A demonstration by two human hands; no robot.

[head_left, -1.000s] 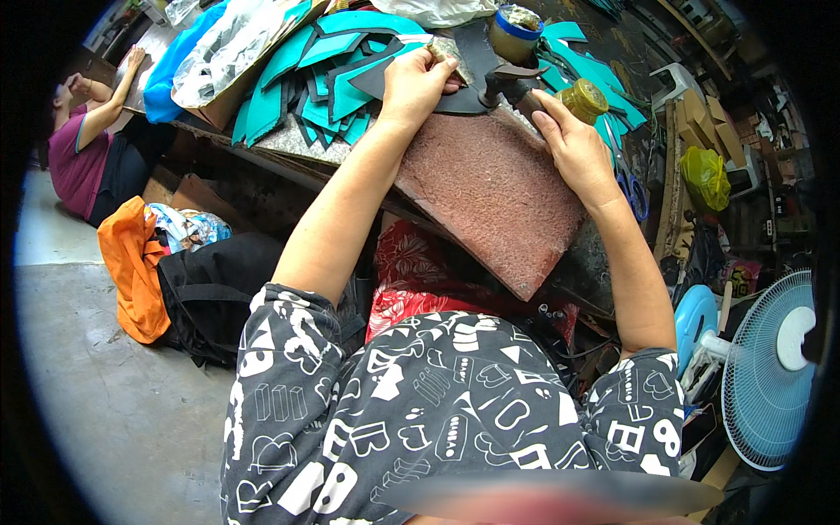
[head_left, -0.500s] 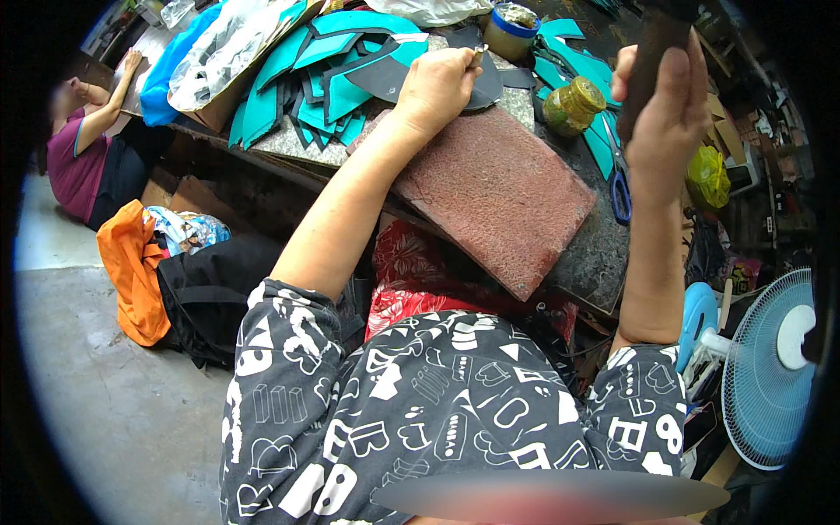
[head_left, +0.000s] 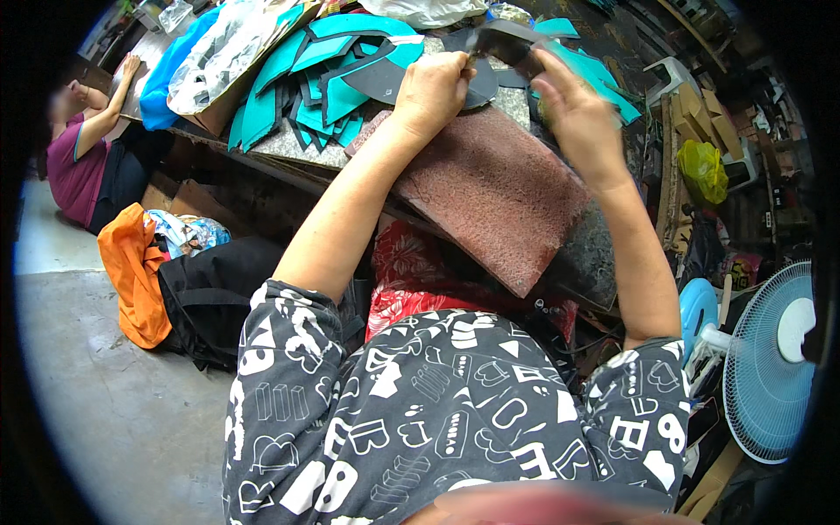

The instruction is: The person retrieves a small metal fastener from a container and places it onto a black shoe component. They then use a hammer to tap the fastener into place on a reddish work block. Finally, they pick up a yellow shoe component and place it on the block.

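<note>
My left hand [head_left: 433, 87] is closed on the edge of a flat dark grey cut piece [head_left: 381, 80], which lies at the far end of a rough reddish-brown board [head_left: 490, 192]. Just right of it, blurred with motion, my right hand [head_left: 573, 114] grips a dark blocky object [head_left: 506, 39] held over the grey piece; its kind cannot be made out. The board slopes from the stone-topped bench [head_left: 297, 150] down toward my lap.
Teal cut pieces [head_left: 324, 70] are piled on the bench behind the board, beside a clear plastic bag [head_left: 223, 52]. Another person [head_left: 83, 162] sits at the far left. An orange bag [head_left: 131, 271] and a black bag [head_left: 210, 293] lie on the floor. A blue fan [head_left: 770, 359] stands right.
My right hand rose off the board with the dark object, then came down toward the grey piece. My left hand stayed on that piece.
</note>
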